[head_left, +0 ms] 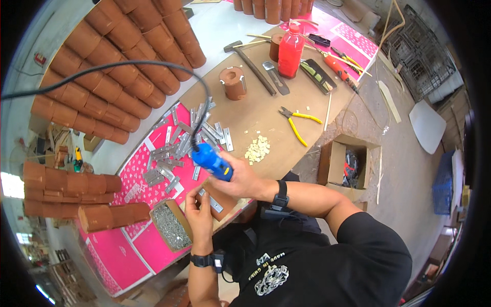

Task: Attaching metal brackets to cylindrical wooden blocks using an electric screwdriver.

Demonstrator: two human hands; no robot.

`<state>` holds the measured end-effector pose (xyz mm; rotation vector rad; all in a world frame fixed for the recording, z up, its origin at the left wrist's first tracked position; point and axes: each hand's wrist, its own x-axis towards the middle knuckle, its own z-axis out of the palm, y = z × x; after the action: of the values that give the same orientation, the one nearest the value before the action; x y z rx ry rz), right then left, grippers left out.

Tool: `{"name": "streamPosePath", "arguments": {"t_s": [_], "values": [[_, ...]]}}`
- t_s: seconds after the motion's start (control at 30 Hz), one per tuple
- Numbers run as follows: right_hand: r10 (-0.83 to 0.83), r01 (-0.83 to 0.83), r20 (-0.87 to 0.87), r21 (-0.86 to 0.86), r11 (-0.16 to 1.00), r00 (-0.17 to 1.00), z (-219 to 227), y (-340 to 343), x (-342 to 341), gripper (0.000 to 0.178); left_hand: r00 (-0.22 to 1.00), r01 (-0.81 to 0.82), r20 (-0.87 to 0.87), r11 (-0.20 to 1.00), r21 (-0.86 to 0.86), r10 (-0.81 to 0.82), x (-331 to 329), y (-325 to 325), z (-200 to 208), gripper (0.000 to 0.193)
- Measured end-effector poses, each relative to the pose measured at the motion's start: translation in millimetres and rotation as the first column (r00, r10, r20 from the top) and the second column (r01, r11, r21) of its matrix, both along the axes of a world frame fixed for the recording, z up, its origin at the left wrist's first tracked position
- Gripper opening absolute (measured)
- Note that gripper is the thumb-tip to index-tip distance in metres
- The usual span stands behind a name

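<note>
My right hand (239, 176) is wrapped round a blue corded power tool (212, 162), which looks like an electric screwdriver; its tip is hidden. Just below it, my left hand (199, 212) grips a reddish-brown piece (223, 198), apparently a cylinder, at the table's near edge. A flat metal plate (214, 205) lies along this piece, by my left fingers. Beside my left hand stands an open box of small screws (170, 225). Many loose metal plates (176, 146) are heaped on the pink table covering, beyond the tool. The tool's black cord (153, 62) arcs off to the left.
Brown cylinders (112, 56) are stacked at the far left, more (71, 184) nearer. On the brown board lie small yellowish chips (257, 149), yellow-handled pliers (299, 123), a hammer (253, 66), and a red bottle (290, 53). A cardboard box (332, 166) stands right of the table.
</note>
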<state>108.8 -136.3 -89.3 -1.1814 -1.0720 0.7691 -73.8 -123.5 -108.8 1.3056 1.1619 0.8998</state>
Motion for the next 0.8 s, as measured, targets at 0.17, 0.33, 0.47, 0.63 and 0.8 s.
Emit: {"name": "streamPosePath", "arguments": {"t_s": [0.17, 0.33, 0.47, 0.63, 0.8], "values": [[0.153, -0.152, 0.076, -0.018, 0.988, 0.985, 13, 0, -1, 0.038, 0.999, -0.006, -0.052, 0.997, 0.071, 0.010, -2, -3, -8, 0.021], [0.225, -0.231, 0.114, 0.043, 0.972, 0.968, 10, 2, -3, 0.042, 1.000, -0.001, 0.014, 0.999, 0.037, 0.000, -4, 0, -16, 0.024], [0.215, -0.222, 0.117, 0.053, 0.974, 0.970, 7, 3, -1, 0.043, 1.000, 0.002, -0.026, 0.998, 0.060, 0.000, -6, -1, -23, 0.026], [0.198, -0.202, 0.071, 0.053, 0.978, 0.978, 4, 3, -1, 0.041, 0.999, 0.032, -0.027, 0.999, -0.012, -0.032, -7, -5, -9, 0.029], [0.174, -0.175, 0.050, 0.010, 0.984, 0.983, 3, 1, -1, 0.041, 0.997, 0.041, -0.068, 0.999, 0.014, -0.040, -10, -9, -8, 0.032]]}}
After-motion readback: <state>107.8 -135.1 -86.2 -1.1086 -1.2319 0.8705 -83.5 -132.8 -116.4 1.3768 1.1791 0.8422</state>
